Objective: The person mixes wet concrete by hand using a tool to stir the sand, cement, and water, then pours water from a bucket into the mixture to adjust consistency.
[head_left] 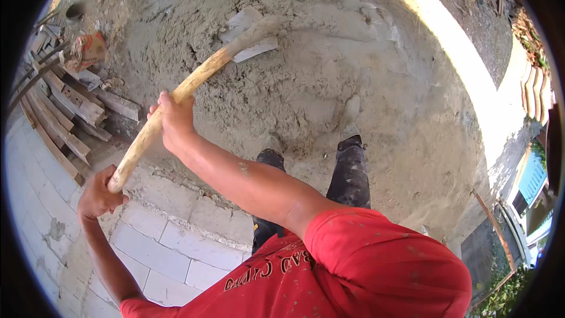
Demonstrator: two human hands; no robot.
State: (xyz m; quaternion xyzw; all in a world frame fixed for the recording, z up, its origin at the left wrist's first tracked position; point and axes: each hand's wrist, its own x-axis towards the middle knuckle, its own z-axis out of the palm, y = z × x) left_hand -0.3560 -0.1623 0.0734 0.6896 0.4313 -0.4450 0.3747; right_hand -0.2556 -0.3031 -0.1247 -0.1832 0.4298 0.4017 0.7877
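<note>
A hoe with a long, pale, slightly curved wooden handle (pixel 194 79) slants across the wet grey mortar (pixel 306 103). My left hand (pixel 101 193) wraps round the butt end of the handle. Further up, my right hand (pixel 175 119) is closed round the shaft, with my right arm reaching across my body. Mortar coats the far end of the handle. The hoe's flat metal blade (pixel 254 50) rests in the mortar, partly hidden behind the handle. My boots and dark, mortar-splashed trouser legs (pixel 351 162) stand at the mortar's near side.
Old wooden planks (pixel 76 103) lie stacked at the left beside a crumpled paper sack (pixel 89 50). A low wall of pale blocks (pixel 154 244) runs along the lower left. Roof tiles (pixel 534 91) and a sunlit concrete strip (pixel 465 53) are at the right.
</note>
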